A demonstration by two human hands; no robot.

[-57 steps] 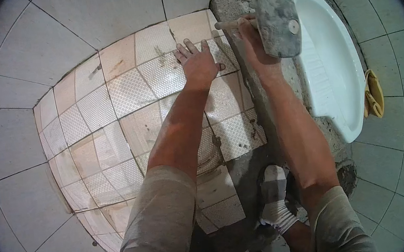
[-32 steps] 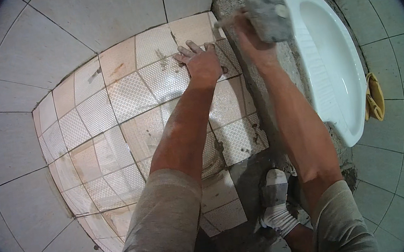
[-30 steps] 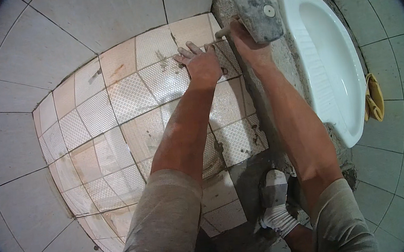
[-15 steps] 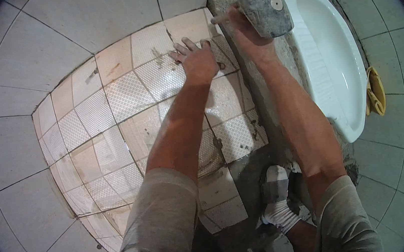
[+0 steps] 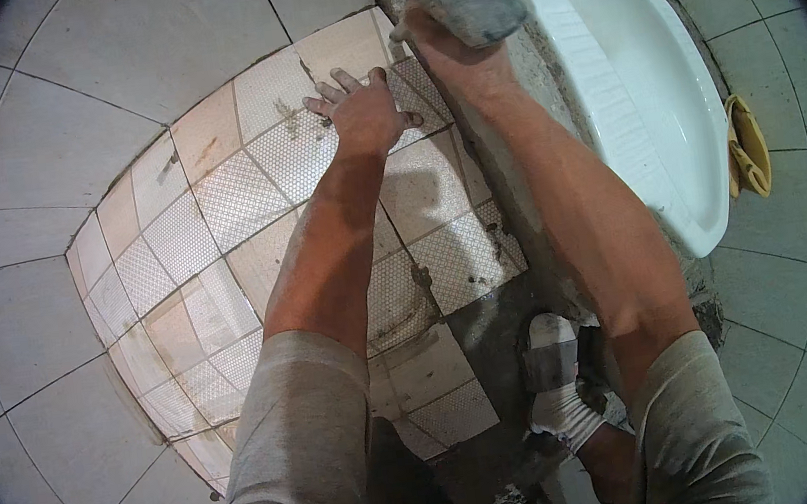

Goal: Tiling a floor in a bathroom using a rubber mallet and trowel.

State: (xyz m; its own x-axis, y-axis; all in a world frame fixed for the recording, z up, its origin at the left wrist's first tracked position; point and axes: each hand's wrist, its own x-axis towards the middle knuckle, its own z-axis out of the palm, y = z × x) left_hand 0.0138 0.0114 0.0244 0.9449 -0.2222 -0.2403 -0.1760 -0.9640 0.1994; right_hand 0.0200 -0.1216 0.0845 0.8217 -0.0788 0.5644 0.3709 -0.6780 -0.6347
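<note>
My right hand [image 5: 458, 56] is closed round the handle of a rubber mallet, whose dark grey, dusty head [image 5: 448, 0] faces up at me. The mallet is held above the cement strip at the far edge of the tiles, and its head hides much of the handle and grip. My left hand [image 5: 364, 114] rests on the patterned floor tiles [image 5: 217, 209] with its fingers spread. The tiles beside it are beige and white, dusty, with a few smears of mortar.
A white squat toilet pan [image 5: 708, 144] is set in rough cement on the right. Yellow gloves or cloth [image 5: 749, 149] lie beyond it. Pale wall tiles [image 5: 146, 42] stand at the left and back. My foot in a striped sock [image 5: 562, 409] is on the dark, wet-looking cement [image 5: 493, 327] nearby.
The whole view has shifted slightly. The mallet head has moved a little left, towards the tiles, and its tilt has altered slightly. My left hand remains on the same tile area.
</note>
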